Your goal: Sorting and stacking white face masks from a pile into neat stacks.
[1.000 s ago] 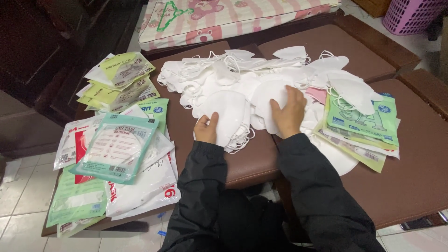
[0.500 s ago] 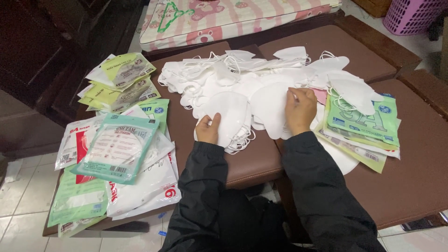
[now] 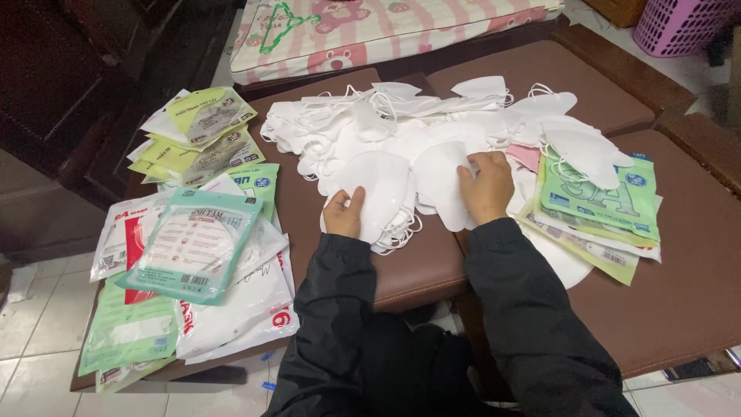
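The left hand (image 3: 344, 212) rests flat, fingers together and thumb out, on a small stack of white masks (image 3: 378, 197) at the near edge of the brown tabletop (image 3: 421, 270); it presses on the stack rather than pinching it. The ear loops of that stack spill out toward the person. The right hand (image 3: 486, 185) lies just beside it, fingers curled over the edge of another white mask (image 3: 441, 181), the fingertips appearing to pinch that edge; the grip itself is partly hidden by the hand. Both arms wear black sleeves (image 3: 532, 324).

Behind the hands, a loose heap of white masks (image 3: 401, 123) spreads across the middle of the tabletop, loops tangled. To the right lies a pile of green packets (image 3: 610, 201) with a few white masks on top, and a pink mask (image 3: 525, 154) peeks out between that pile and the right hand. To the left sit yellow-green packets (image 3: 197, 131) at the far side, and nearer, a teal-edged packet (image 3: 197, 243) on top of white and red packets (image 3: 231, 309) and pale green ones (image 3: 127, 332). Beyond the tabletop lies a pink striped cushion (image 3: 386, 23) with a green hanger (image 3: 282, 23) on it, and a purple basket (image 3: 679, 23) stands in the far right corner.
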